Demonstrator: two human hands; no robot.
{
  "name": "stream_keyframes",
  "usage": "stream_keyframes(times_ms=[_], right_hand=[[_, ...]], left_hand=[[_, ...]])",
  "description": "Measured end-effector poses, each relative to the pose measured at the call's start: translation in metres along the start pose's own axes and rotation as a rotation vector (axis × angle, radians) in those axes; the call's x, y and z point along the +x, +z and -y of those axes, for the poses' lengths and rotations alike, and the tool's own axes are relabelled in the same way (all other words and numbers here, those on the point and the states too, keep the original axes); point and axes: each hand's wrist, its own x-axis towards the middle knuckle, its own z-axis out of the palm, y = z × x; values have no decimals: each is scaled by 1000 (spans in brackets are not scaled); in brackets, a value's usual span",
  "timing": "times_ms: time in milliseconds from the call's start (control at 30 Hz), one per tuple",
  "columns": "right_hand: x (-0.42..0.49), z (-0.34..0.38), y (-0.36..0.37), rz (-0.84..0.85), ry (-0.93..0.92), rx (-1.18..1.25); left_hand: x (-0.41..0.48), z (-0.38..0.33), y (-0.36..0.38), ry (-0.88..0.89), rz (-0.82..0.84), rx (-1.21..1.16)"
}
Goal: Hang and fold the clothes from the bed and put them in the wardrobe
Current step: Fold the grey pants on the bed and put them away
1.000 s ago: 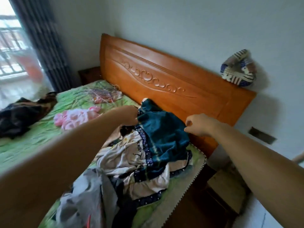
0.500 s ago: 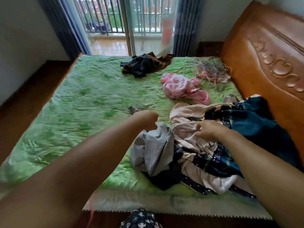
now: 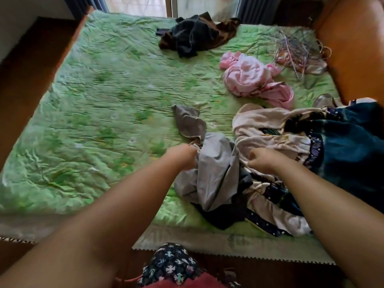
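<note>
**Fingers [image 3: 192,152] of both hands closed on cloth**

Fingers of our left hand [image 3: 182,157] are curled tight round a bunched fold of the crumpled grey garment [image 3: 214,169], gripping it at its left edge. Our right hand [image 3: 265,162] is just across that garment. Its fingers are bent under and pinch a fold of the cream and navy garment [image 3: 268,132] where it meets the grey one. How much cloth it has hold of we cannot tell. Both our forearms reach in from the bottom of the view.

The grey garment lies on the near right part of the wrinkled green quilted bedspread [image 3: 99,113], with one loose end trailing away from us. Its near side rests over a nearly black cloth [image 3: 220,217]. The cream and navy garment touches it on the right and runs under a dark teal garment [image 3: 351,150], which lies against the orange wooden headboard [image 3: 357,48].

The bedspread carries more, well apart from our pile. A pink garment [image 3: 253,80] sits in a heap farther up. Just beyond it, near the headboard, is a tangle of thin wire hangers [image 3: 295,46]. A dark brown and black garment [image 3: 195,34] lies bunched at the far edge. Dark wooden floor [image 3: 31,65] shows to the left of the bedspread, and a dark floral-patterned fabric [image 3: 172,265] that we are wearing shows at the bottom.
</note>
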Motion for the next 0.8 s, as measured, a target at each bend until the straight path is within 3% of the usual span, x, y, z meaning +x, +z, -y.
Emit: stream_keyframes(times_ms=[200,300,467,533,633,700,800], right_hand=[[62,8,17,67,67,2],[99,7,26,69,93,3],[166,4,50,46,82,40],[189,3,64,87,159,101],[218,0,92,173,314,190],[232,-2,111,138,386,248],[251,-6,135,-69,540,546]], left_hand=[[66,26,34,152,52,8],[98,35,51,117,136,1],[152,42,86,53,109,-34],[173,42,104,41,96,-48],[196,38,130,-36,213,-158],[206,33,146,-101,258,-253],[218,26,164,-211,116,-461]])
